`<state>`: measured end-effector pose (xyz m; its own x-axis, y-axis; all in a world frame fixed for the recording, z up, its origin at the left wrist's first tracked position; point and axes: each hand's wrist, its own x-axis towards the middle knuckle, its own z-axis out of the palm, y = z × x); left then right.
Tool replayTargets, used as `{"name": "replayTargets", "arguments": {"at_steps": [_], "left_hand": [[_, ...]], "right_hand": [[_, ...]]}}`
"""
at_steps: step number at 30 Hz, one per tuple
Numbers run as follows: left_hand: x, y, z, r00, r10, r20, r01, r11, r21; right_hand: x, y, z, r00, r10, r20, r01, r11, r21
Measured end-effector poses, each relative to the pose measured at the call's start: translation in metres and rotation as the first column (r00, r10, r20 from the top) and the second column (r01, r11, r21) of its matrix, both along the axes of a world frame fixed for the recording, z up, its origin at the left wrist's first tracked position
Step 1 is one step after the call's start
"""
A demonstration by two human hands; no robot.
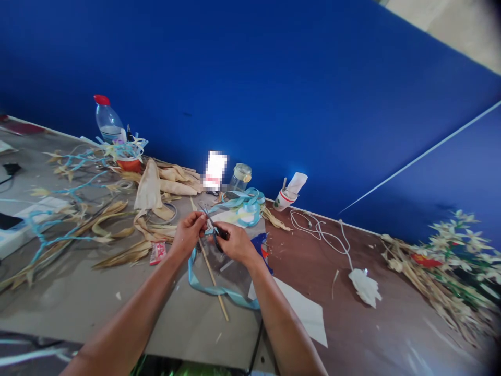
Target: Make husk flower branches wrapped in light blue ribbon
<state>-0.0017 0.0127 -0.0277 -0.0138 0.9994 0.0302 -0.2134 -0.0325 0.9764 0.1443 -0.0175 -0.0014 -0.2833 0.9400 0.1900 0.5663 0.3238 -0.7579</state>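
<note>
Bare forearms (146,297) extended forward, converging — left hand (190,231) pinched, right hand (235,243) curled — nearly meeting.

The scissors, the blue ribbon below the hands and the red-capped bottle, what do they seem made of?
Scissors: thin greyish blades, probably metal; dark handles, likely plastic. Blue ribbon: perhaps satin-like fabric, from its soft folds and sheen. Bottle: see-through and glossy, likely plastic.

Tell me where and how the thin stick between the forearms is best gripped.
Probably pinch the stick by its near end, coming from the wearer's side: that slim end juts beyond the blue ribbon, while the left hand and scissors crowd its upper part.
</note>
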Motion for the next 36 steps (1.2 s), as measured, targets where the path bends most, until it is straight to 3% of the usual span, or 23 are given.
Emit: {"name": "replayTargets", "arguments": {"at_steps": [4,11,16,20,25,30,36], "left_hand": [[-0.001,0.001,-0.002,1.000,0.014,-0.016,-0.014,1.000,-0.007],[-0.002,0.004,-0.007,0.998,0.004,-0.059,-0.003,1.000,0.014],[-0.002,0.004,-0.006,0.999,-0.021,-0.027,0.021,1.000,0.016],[0.000,0.003,-0.006,0.999,-0.034,0.001,0.034,0.998,0.052],[0.001,0.001,-0.004,0.998,-0.063,0.021,0.062,0.996,0.058],[0.001,0.000,-0.005,0.990,-0.124,0.068,0.120,0.991,0.052],[0.001,0.000,-0.006,0.978,-0.176,0.117,0.172,0.984,0.040]], "right_hand": [[0.000,-0.001,0.004,0.999,0.011,0.039,-0.012,1.000,0.025],[0.002,-0.002,0.010,0.998,0.052,0.031,-0.050,0.998,-0.049],[0.011,0.005,0.003,0.992,-0.082,0.094,0.089,0.993,-0.076],[0.023,0.010,0.002,0.924,-0.206,0.322,0.243,0.967,-0.081],[0.025,0.008,0.001,0.790,-0.245,0.562,0.329,0.943,-0.051],[0.018,0.002,-0.001,0.735,-0.226,0.639,0.319,0.947,-0.032],[0.006,0.002,-0.010,0.677,-0.283,0.680,0.396,0.918,-0.012]]}}
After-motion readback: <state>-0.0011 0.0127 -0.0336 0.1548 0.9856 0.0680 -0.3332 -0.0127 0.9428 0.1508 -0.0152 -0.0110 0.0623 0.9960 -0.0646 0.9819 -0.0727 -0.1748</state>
